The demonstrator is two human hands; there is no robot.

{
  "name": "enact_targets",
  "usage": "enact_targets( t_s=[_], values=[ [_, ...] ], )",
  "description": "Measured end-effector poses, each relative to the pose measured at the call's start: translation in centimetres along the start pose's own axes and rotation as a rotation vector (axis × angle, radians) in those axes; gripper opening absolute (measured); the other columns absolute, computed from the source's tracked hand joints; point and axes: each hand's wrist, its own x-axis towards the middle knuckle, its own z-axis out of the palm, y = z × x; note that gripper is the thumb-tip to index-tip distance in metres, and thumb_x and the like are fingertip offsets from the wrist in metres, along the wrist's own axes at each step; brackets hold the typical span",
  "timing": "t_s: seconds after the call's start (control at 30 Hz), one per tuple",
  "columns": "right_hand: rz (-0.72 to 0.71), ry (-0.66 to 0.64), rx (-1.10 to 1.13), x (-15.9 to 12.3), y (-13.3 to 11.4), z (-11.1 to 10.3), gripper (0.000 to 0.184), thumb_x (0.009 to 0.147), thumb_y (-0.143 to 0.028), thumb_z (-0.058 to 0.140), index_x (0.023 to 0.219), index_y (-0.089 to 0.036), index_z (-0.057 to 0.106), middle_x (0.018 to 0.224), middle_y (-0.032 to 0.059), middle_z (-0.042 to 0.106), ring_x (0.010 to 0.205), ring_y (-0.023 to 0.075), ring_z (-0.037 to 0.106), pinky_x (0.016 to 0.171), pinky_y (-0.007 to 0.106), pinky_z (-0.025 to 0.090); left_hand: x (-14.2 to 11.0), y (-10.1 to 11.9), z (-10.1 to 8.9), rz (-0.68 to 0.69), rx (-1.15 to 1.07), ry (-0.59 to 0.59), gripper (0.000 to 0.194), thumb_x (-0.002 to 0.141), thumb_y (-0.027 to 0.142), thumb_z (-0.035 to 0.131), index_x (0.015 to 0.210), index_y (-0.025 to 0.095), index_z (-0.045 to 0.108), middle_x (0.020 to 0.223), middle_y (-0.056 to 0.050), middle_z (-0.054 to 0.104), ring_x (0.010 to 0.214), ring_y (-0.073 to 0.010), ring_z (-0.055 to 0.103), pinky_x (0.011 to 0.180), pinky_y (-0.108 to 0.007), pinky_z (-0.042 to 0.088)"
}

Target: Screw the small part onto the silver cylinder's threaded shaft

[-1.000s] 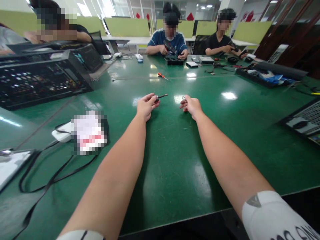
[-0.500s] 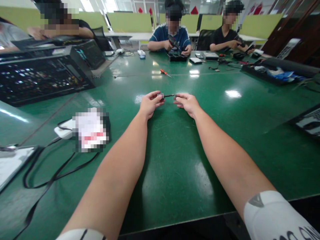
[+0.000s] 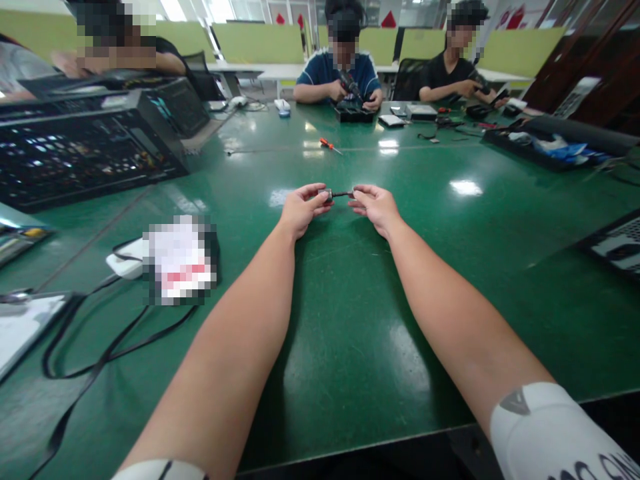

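Both my arms stretch forward over the green table [image 3: 350,320]. My left hand [image 3: 300,210] pinches the thick end of a small dark screwdriver bit [image 3: 338,195], which lies level between the two hands. My right hand [image 3: 375,207] pinches something small and silvery at the bit's other end; I cannot make out what it is. Both hands hover just above the table top, fingers closed.
An open black computer case [image 3: 85,153] lies at the left. A black cable [image 3: 110,347] and a white power strip [image 3: 125,260] sit at the near left. An orange screwdriver [image 3: 330,145] lies farther out. Three people work at the far side; trays of parts are at the right.
My hands have come together from about a hand's width apart, so the right hand's small piece now meets the tip of the bit. The view has tilted slightly.
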Motion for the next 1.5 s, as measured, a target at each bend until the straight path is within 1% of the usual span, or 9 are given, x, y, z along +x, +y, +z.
enact_targets(
  t_s=[0.23, 0.43, 0.6, 0.9, 1.03, 1.2, 1.3, 1.37, 1.5],
  values=[
    [-0.001, -0.027, -0.022, -0.3, 0.1, 0.0, 0.017, 0.094, -0.027, 0.071, 0.104, -0.021, 0.058, 0.096, 0.0035, 0.078, 0.076, 0.0116, 0.075, 0.065, 0.020, 0.052, -0.2, 0.1, 0.0, -0.007, -0.012, -0.022, 0.028, 0.080, 0.014, 0.081, 0.106, 0.014, 0.072, 0.103, -0.009, 0.076, 0.082, -0.0168, 0.077, 0.092, -0.041, 0.062],
    [-0.038, -0.020, -0.077, -0.3, 0.0, -0.6, 0.021, 0.086, -0.032, 0.079, 0.094, -0.020, 0.064, 0.078, 0.0001, 0.072, 0.063, 0.0105, 0.065, 0.057, 0.020, 0.048, -0.2, 0.3, -0.3, -0.035, 0.005, -0.042, 0.028, 0.078, 0.018, 0.083, 0.104, 0.014, 0.073, 0.096, -0.009, 0.078, 0.077, -0.0173, 0.076, 0.084, -0.037, 0.064],
    [-0.076, -0.025, -0.111, -0.5, -0.2, -0.7, 0.016, 0.084, -0.025, 0.078, 0.096, -0.018, 0.071, 0.076, -0.0007, 0.070, 0.064, 0.0103, 0.061, 0.059, 0.021, 0.049, -0.2, 0.3, -0.3, -0.041, 0.016, -0.069, 0.035, 0.072, 0.018, 0.087, 0.103, 0.014, 0.073, 0.096, -0.009, 0.079, 0.077, -0.0176, 0.076, 0.082, -0.037, 0.064],
    [-0.074, -0.104, -0.165, -0.8, 0.1, 0.0, 0.024, 0.081, -0.019, 0.078, 0.103, -0.018, 0.069, 0.078, -0.0005, 0.070, 0.068, 0.0125, 0.064, 0.071, 0.026, 0.053, -0.7, 0.2, 0.1, -0.045, 0.026, -0.116, 0.046, 0.057, 0.008, 0.088, 0.101, 0.015, 0.077, 0.097, -0.005, 0.078, 0.079, -0.0147, 0.073, 0.086, -0.035, 0.060],
    [-0.088, -0.121, -0.190, -0.9, 0.1, 0.4, 0.032, 0.081, -0.029, 0.082, 0.105, -0.018, 0.064, 0.074, -0.0010, 0.068, 0.069, 0.0148, 0.065, 0.071, 0.028, 0.053, -1.0, 0.4, 0.2, -0.064, 0.056, -0.135, 0.051, 0.049, 0.006, 0.090, 0.098, 0.012, 0.078, 0.092, -0.006, 0.077, 0.079, -0.0166, 0.071, 0.088, -0.037, 0.059],
    [-0.087, -0.073, -0.184, -1.2, -0.1, 0.0, 0.052, 0.081, -0.057, 0.079, 0.112, -0.021, 0.059, 0.092, 0.0042, 0.072, 0.084, 0.0184, 0.068, 0.071, 0.029, 0.053, -1.5, 0.9, 0.7, -0.080, 0.066, -0.085, 0.053, 0.049, 0.008, 0.088, 0.100, 0.012, 0.076, 0.094, -0.006, 0.076, 0.083, -0.0172, 0.071, 0.090, -0.037, 0.057],
    [-0.044, 0.008, -0.120, -2.4, -0.8, -0.6, 0.053, 0.084, -0.068, 0.069, 0.110, -0.024, 0.058, 0.105, 0.0054, 0.070, 0.093, 0.0190, 0.067, 0.066, 0.025, 0.051, -3.0, 1.5, 1.2, -0.102, 0.069, -0.035, 0.048, 0.052, 0.009, 0.085, 0.098, 0.013, 0.073, 0.095, -0.005, 0.075, 0.082, -0.0159, 0.070, 0.087, -0.036, 0.057],
    [0.006, 0.054, -0.089, -4.2, -1.7, -1.1, 0.048, 0.086, -0.067, 0.065, 0.108, -0.025, 0.058, 0.110, 0.0053, 0.068, 0.095, 0.0187, 0.066, 0.063, 0.024, 0.048, -5.2, 2.2, 1.6, -0.132, 0.089, -0.033, 0.044, 0.050, 0.010, 0.086, 0.092, 0.013, 0.072, 0.089, -0.005, 0.074, 0.077, -0.0157, 0.069, 0.081, -0.035, 0.057],
    [0.033, 0.056, -0.116, -10.5, -4.4, -2.0, 0.037, 0.090, -0.057, 0.063, 0.108, -0.025, 0.060, 0.111, 0.0045, 0.068, 0.094, 0.0189, 0.065, 0.062, 0.025, 0.046, -12.8, 4.2, 2.3, -0.201, 0.176, -0.091, 0.041, 0.044, 0.009, 0.092, 0.077, 0.013, 0.067, 0.080, -0.004, 0.071, 0.070, -0.0153, 0.066, 0.074, -0.033, 0.055]
  ],
)
